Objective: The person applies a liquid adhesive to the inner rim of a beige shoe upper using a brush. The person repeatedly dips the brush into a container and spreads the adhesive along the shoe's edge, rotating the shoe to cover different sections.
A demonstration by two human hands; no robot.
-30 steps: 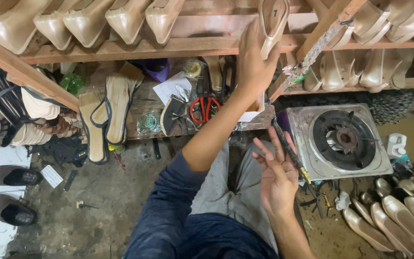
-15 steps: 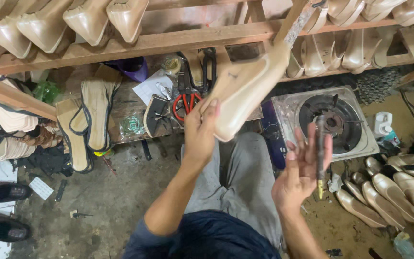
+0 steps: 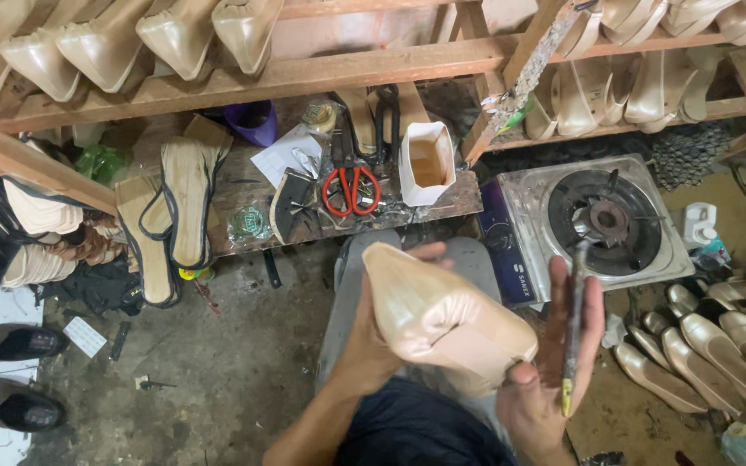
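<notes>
My left hand (image 3: pixel 382 332) grips a beige pointed shoe (image 3: pixel 442 315) over my lap, its toe pointing up and left. At the shoe's heel end my right hand (image 3: pixel 554 380) touches it with the thumb while a thin dark tool with a yellow tip (image 3: pixel 572 332) lies clamped upright between its fingers. Both hands sit low in the middle of the head view, above my dark trousers.
A low wooden bench (image 3: pixel 442 203) ahead carries red-handled scissors (image 3: pixel 351 190), a white carton (image 3: pixel 426 161) and sandal soles (image 3: pixel 185 203). A single-burner gas stove (image 3: pixel 597 226) stands to the right. Wooden racks (image 3: pixel 321 73) hold several beige shoes; more lie on the floor (image 3: pixel 718 341) at right.
My left hand took the shoe from up at the rack and brought it down to my lap. The right hand closed in on its heel end with the tool.
</notes>
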